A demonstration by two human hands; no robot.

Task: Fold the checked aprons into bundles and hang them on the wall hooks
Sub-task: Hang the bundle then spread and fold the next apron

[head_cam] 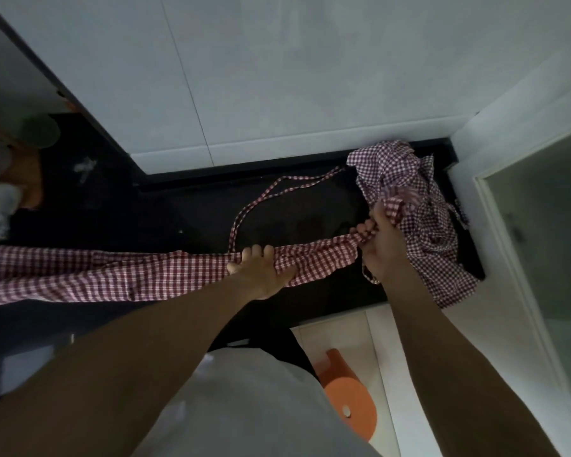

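Far left, on the black countertop (178, 209), blurred items are seen — a pale bag-like shape and something brown; they cannot be identified. A red-and-white checked apron (112, 275) is stretched along the counter's front from the left frame edge toward the right, folded lengthwise into a long band. Its thin strap (261, 199) is looped back over the dark surface toward the wall.

The left hand (261, 272) is laid on the band near its right end, fingers curled over the far edge of the cloth, gripping it. Just to the right, the narrowed, gathered end of the apron is clenched in the right hand (379, 239) — fingers are wrapped tight around the bunched fabric.

Behind and beside the right hand, a crumpled heap of checked aprons (435, 225) is piled in the counter's right corner, touching the white tiled wall (244, 77). How many are in the heap cannot be told.

Below, a grey shirt is seen, and an orange stool (350, 404) is set on the pale floor. A frosted glass panel (541, 242) is framed at far right.
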